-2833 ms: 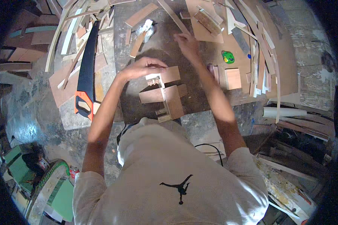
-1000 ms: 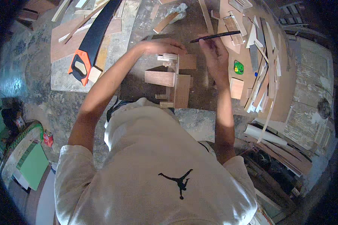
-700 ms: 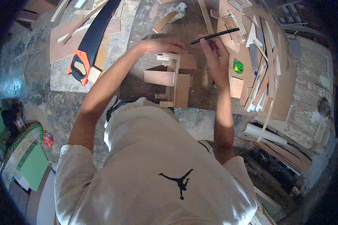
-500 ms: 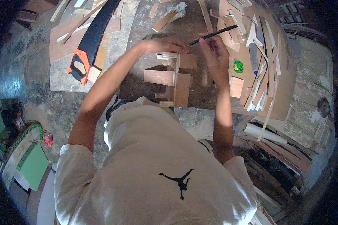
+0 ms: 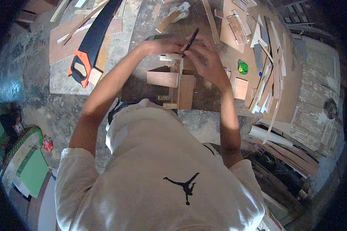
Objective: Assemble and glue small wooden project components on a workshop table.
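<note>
A small wooden assembly (image 5: 180,86) of boards and blocks stands at the near edge of the dark worktable, in front of my body. My left hand (image 5: 164,47) is at its far end, fingers together and closed over the wood; the fingertips are partly hidden. Between the fingers of my right hand (image 5: 208,57) is a black pencil (image 5: 191,38), steeply slanted, its lower end down at the assembly's far end. The right hand covers part of the board on that side. A tapered wooden block (image 5: 162,78) juts out from the assembly's left side.
A handsaw (image 5: 83,63) with an orange handle lies at the left among boards. Toward the right are a green tape measure (image 5: 243,67), a small wood block (image 5: 241,89) and a heap of thin strips (image 5: 272,73). A plastic-wrapped item (image 5: 184,7) sits at the far side.
My right hand has moved left to the assembly's far end, and the pencil has swung from nearly level to steep. The left hand stays about where it was.
</note>
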The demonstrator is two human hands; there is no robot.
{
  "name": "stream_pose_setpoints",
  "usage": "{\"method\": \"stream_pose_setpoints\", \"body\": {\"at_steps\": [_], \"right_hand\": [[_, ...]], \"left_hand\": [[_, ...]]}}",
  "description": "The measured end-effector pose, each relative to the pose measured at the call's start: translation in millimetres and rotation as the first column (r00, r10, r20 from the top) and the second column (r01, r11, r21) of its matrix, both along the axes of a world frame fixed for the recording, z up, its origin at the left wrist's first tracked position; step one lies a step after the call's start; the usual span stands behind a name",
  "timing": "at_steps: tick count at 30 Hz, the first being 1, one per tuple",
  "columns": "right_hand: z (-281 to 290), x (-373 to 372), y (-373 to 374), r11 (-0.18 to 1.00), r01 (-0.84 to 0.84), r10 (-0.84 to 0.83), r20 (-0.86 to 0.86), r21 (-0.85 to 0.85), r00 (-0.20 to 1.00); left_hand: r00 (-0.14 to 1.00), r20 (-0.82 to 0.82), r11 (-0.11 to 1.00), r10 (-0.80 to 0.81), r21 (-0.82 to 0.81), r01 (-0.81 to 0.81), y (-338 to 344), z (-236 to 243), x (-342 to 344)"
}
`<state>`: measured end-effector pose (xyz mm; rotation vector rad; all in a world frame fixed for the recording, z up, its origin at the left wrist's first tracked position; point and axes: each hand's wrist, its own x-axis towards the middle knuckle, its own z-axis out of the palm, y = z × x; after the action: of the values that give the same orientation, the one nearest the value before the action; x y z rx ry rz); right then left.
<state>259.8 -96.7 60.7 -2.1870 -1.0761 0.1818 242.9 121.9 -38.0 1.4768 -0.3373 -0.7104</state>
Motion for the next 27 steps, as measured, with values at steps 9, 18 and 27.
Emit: {"method": "stream_pose_setpoints", "body": {"at_steps": [9, 18, 27], "right_hand": [[-3.4, 1.4, 6.4, 0.996, -0.083, 0.085, 0.067, -0.033, 0.994], [-0.3, -0.3, 8.6, 0.988, -0.105, 0.109, 0.026, -0.112, 0.994], [-1.0, -0.2, 11.3, 0.986, -0.132, 0.138, 0.049, -0.100, 0.989]], "left_hand": [[0.970, 0.213, 0.982, -0.113, 0.174, 0.076, 2.9, 16.6, 6.1], [0.950, 0.313, 0.999, 0.015, 0.033, -0.027, -10.0, -25.5, 13.5], [0.957, 0.284, 0.981, -0.059, 0.193, 0.003, -4.8, 7.7, 6.3]]}}
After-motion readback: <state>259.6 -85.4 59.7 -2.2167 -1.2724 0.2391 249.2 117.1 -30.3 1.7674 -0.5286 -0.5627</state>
